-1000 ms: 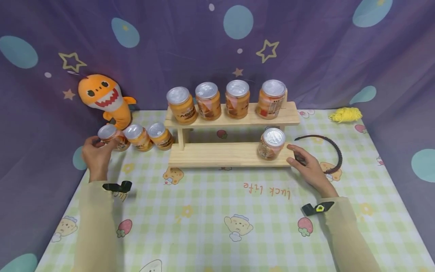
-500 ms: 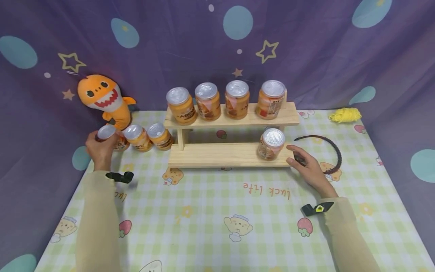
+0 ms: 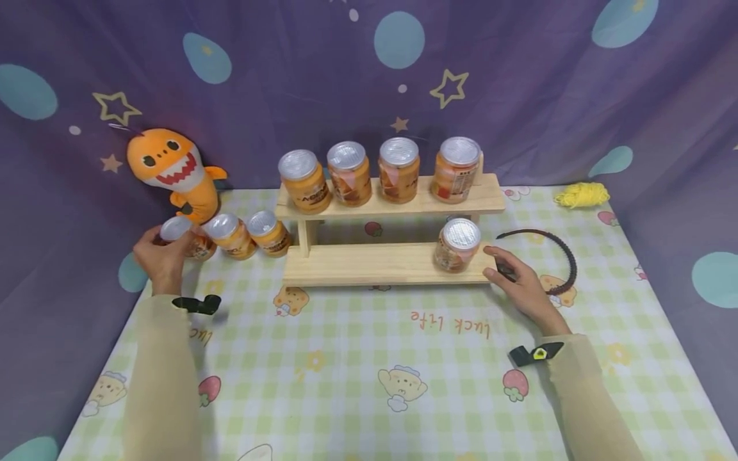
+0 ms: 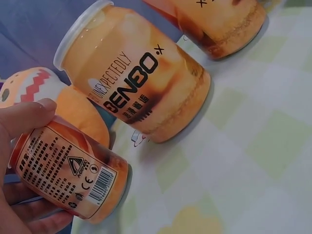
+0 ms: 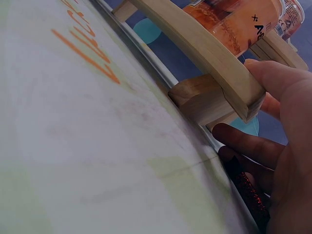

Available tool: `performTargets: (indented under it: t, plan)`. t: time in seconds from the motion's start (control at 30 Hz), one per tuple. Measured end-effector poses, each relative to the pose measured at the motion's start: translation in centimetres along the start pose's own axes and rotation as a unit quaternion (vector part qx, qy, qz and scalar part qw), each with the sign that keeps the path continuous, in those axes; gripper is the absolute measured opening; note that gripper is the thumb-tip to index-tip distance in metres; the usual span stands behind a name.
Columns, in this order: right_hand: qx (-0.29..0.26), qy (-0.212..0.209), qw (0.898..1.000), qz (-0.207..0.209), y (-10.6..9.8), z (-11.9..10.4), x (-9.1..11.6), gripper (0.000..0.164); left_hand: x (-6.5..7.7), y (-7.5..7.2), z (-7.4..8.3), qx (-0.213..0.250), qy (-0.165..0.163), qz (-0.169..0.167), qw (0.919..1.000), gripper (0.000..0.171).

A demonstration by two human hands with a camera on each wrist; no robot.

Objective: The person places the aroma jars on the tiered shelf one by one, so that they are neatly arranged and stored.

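Observation:
At the far left of the head view, my left hand (image 3: 163,259) grips the leftmost jar (image 3: 177,228), thumb on its near side. In the left wrist view this jar (image 4: 73,168) stands slightly tilted in the picture, its label and barcode showing, fingers partly behind it. Two more silver-lidded orange jars, the middle one (image 3: 230,237) and the right one (image 3: 269,234), stand beside it. My right hand (image 3: 521,288) holds the right end of the two-tier wooden shelf (image 3: 369,264), thumb against the board's edge. One jar (image 3: 457,245) stands on the lower tier near that hand.
Several jars line the upper tier (image 3: 426,203). An orange shark plush (image 3: 198,192) leans behind the left jars. Right of the shelf lie a dark curved headband (image 3: 567,256) and a yellow yarn bundle (image 3: 582,194). A dark glittery piece (image 5: 246,187) lies by my right fingers.
My left hand has moved in around the leftmost jar and grips it more closely. The right hand stays at the shelf end. The whole head view has shifted slightly.

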State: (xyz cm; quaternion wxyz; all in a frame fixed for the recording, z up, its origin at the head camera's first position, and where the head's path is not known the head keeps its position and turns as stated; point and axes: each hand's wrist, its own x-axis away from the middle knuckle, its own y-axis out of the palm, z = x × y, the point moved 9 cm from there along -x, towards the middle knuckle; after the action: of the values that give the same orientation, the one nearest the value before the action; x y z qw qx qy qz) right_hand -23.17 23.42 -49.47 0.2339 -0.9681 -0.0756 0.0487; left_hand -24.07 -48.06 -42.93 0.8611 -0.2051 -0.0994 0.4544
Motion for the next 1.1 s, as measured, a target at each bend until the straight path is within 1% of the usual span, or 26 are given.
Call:
performTargets:
  t: [0.17, 0.27, 0.33, 0.4, 0.47, 0.53, 0.6, 0.63, 0.73, 0.83, 0.93, 1.1]
  plan:
    - [0.001, -0.001, 1.000, 0.000, 0.0, -0.2, 0.1, 0.048, 0.5, -1.0, 0.2, 0.027, 0.019, 0.004, 0.9995, 0.064]
    - [0.001, 0.000, 1.000, 0.000, 0.0, -0.2, 0.1, 0.048, 0.9, -1.9, 0.5, 0.044, 0.027, 0.010, 0.9986, 0.064]
    - [0.001, 0.000, 1.000, -0.001, 0.0, -0.2, 0.1, 0.048, 1.3, -2.7, 0.7, 0.045, 0.029, 0.014, 0.9985, 0.064]
    - [0.002, 0.000, 1.000, 0.000, 0.0, -0.2, 0.0, 0.048, 1.9, -3.5, 1.1, 0.048, 0.027, 0.014, 0.9984, 0.063]
    - [0.003, -0.001, 1.000, 0.000, 0.0, -0.1, 0.0, 0.048, 2.6, -4.3, 1.6, 0.045, 0.033, 0.016, 0.9983, 0.060]
    - [0.003, -0.003, 1.000, 0.002, 0.0, -0.1, 0.0, 0.048, 3.4, -4.9, 2.3, 0.048, 0.043, 0.014, 0.9978, 0.058]
    - [0.001, -0.003, 1.000, 0.003, 0.0, -0.1, 0.1, 0.048, 4.3, -5.5, 3.2, 0.040, 0.062, 0.014, 0.9972, 0.057]
    - [-0.001, -0.003, 1.000, 0.003, 0.0, -0.1, 0.1, 0.047, 4.7, -5.7, 3.5, 0.038, 0.065, 0.014, 0.9971, 0.057]
    - [-0.001, -0.003, 1.000, 0.004, 0.0, -0.1, 0.1, 0.047, 5.9, -6.3, 4.3, 0.047, 0.059, 0.005, 0.9972, 0.058]
    - [0.002, -0.001, 1.000, 0.003, 0.0, -0.1, 0.1, 0.048, 6.9, -6.6, 5.0, 0.053, 0.045, -0.005, 0.9976, 0.057]
    - [0.007, 0.000, 1.000, 0.001, 0.0, 0.0, 0.1, 0.048, 8.1, -6.7, 6.0, 0.042, 0.061, -0.011, 0.9972, 0.056]
    - [0.007, -0.002, 1.000, 0.001, 0.0, -0.1, 0.0, 0.048, 10.4, -6.3, 7.9, 0.028, 0.118, -0.028, 0.9923, 0.054]
